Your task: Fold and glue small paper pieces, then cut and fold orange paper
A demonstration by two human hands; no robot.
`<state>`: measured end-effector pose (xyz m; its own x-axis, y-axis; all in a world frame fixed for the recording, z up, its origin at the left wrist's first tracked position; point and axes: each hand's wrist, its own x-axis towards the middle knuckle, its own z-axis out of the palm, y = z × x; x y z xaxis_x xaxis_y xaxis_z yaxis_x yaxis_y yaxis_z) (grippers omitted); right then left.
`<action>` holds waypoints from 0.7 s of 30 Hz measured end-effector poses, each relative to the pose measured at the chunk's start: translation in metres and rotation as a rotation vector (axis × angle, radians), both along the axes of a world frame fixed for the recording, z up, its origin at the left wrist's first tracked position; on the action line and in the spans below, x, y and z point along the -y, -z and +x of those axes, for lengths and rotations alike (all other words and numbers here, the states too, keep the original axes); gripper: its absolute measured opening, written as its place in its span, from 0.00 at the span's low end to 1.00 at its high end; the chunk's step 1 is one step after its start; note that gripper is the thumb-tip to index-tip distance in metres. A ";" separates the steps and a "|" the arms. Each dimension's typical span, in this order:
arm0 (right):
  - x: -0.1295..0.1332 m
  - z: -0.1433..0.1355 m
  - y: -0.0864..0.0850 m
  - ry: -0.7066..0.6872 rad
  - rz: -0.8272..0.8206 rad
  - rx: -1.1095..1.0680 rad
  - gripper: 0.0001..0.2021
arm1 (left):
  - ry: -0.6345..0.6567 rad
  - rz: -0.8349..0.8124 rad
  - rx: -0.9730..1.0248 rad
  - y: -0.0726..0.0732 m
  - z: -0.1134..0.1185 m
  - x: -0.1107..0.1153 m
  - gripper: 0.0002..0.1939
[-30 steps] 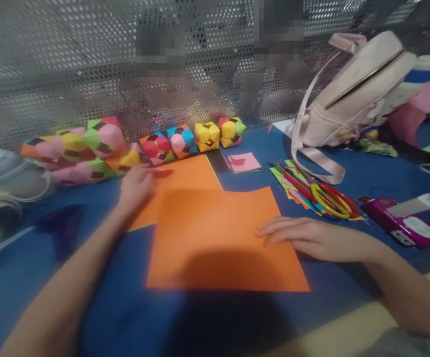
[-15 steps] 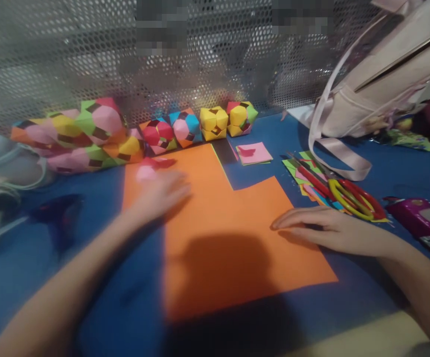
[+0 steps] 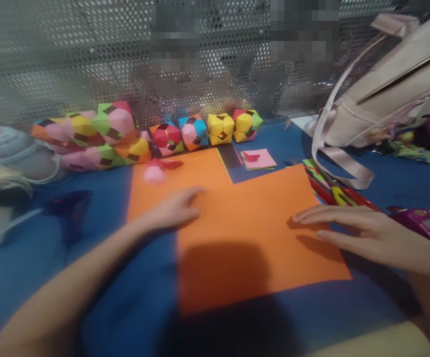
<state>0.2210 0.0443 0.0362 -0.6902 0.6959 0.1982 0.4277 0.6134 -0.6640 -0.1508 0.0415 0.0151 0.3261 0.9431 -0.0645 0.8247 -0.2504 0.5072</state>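
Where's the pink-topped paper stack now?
Head view, right of centre: the pink-topped paper stack lies beyond the front orange sheet, in front of the rightmost paper ball.

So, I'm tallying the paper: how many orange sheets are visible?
2: a front orange sheet, overlapping a rear orange sheet near the origami balls; more may be hidden underneath.

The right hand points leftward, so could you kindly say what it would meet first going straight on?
The right hand would probably meet the left hand first, across the nearer orange sheet; its exact height is unclear, so it may brush that sheet sooner.
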 end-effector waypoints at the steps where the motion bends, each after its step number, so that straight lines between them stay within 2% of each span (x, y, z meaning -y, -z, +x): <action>1: 0.000 0.001 0.001 -0.016 -0.039 0.051 0.11 | 0.013 0.012 0.004 0.001 -0.001 0.000 0.25; 3: 0.000 0.003 0.003 0.011 -0.056 0.084 0.10 | 0.039 0.028 -0.001 0.003 0.000 0.000 0.25; 8: -0.008 0.005 0.009 0.358 0.162 -0.032 0.09 | 0.194 0.090 -0.028 0.012 0.010 0.006 0.27; 10: -0.013 -0.003 0.011 0.393 0.178 -0.043 0.09 | 0.270 0.162 -0.008 0.013 0.014 0.008 0.27; 12: -0.016 -0.017 0.010 0.320 0.158 -0.028 0.09 | 0.292 0.230 0.014 0.009 0.014 0.008 0.24; 15: -0.020 -0.048 0.004 0.103 0.133 0.039 0.10 | 0.194 0.305 0.026 -0.010 -0.003 -0.001 0.17; 18: -0.031 -0.088 -0.005 -0.138 0.157 0.171 0.12 | -0.009 0.449 0.010 -0.030 -0.043 -0.019 0.18; 21: -0.056 -0.139 -0.006 -0.237 0.180 0.240 0.12 | -0.150 0.467 -0.010 -0.033 -0.088 -0.037 0.21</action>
<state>0.0819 0.1006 0.0421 -0.8695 0.4802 0.1155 0.3904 0.8115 -0.4348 -0.2389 0.0786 0.0479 0.1864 0.9085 0.3739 0.8734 -0.3275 0.3605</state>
